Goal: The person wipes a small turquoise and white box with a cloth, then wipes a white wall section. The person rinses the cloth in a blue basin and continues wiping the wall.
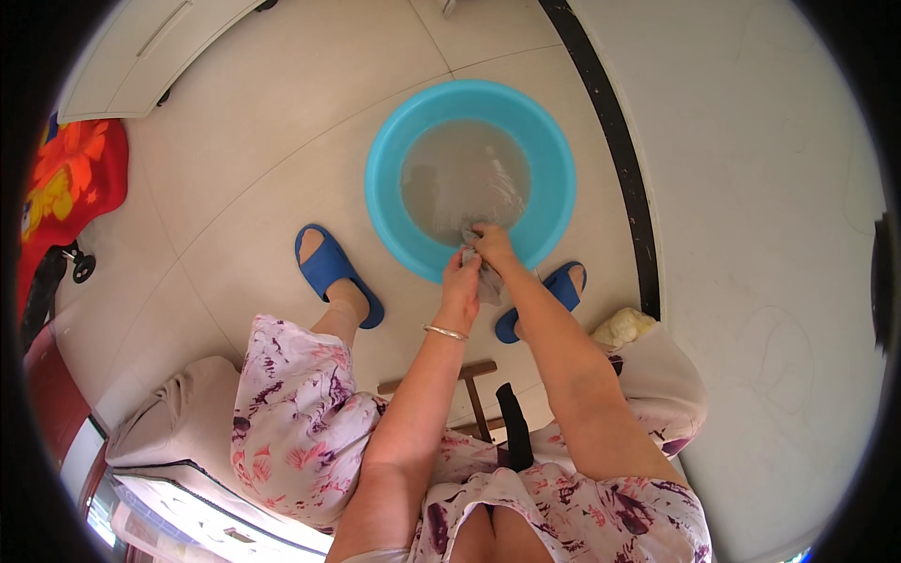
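Both hands meet over the near rim of a round blue basin (pixel 378 202) that stands on the floor and holds cloudy grey water (pixel 465 178). A grey cloth (pixel 489 284) is gripped between them, its loose end hanging down on my side of the rim. My left hand (pixel 460 281) is closed on the cloth, a bracelet (pixel 446 332) at its wrist. Just beyond it, my right hand (pixel 493 246) is closed on another part of the cloth, over the water's near edge. The fingers partly hide how the cloth is folded.
Blue slippers (pixel 328 266) on my feet flank the basin. A black baseboard (pixel 615 141) and pale wall run along the right. A pale yellow bundle (pixel 624 327) lies by my right knee. At left are a white cabinet (pixel 141 56) and a red patterned item (pixel 80 178).
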### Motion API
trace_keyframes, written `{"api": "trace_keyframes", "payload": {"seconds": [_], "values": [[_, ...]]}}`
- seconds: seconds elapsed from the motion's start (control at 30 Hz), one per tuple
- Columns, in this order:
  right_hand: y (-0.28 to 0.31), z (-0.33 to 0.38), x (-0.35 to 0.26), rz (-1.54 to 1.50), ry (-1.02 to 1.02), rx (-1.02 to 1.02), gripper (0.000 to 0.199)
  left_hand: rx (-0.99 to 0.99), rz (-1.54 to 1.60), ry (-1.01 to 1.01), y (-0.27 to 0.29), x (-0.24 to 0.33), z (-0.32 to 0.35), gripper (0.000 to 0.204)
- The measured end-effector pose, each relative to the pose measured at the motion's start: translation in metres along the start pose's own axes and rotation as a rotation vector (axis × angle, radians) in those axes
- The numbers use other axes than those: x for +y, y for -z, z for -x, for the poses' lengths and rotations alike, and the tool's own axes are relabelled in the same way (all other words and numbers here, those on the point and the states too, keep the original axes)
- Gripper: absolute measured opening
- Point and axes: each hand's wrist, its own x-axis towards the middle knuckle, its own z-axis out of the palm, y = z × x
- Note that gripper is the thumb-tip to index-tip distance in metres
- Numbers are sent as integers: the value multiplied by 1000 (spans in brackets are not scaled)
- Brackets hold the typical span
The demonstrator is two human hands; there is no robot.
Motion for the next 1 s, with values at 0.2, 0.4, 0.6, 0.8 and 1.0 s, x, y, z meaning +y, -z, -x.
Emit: {"api": "trace_keyframes", "payload": {"seconds": [0.2, 0.4, 0.6, 0.8, 1.0], "values": [[21, 1, -2, -1210, -75, -230, 41, 9, -80, -49, -18, 10, 27, 32], [51, 30, -34, -1520, -141, -269, 34, -96, -94, -154, -38, 22, 63, 32], [64, 68, -90, -1506, -108, -237, 28, -138, -118, -247, -38, 29, 86, 31], [87, 80, -110, -1391, 116, -238, 19, -241, -95, -276, -46, 41, 117, 27], [107, 119, -166, -1117, 123, -109, 23, -330, -162, -305, -49, 64, 156, 28]]}}
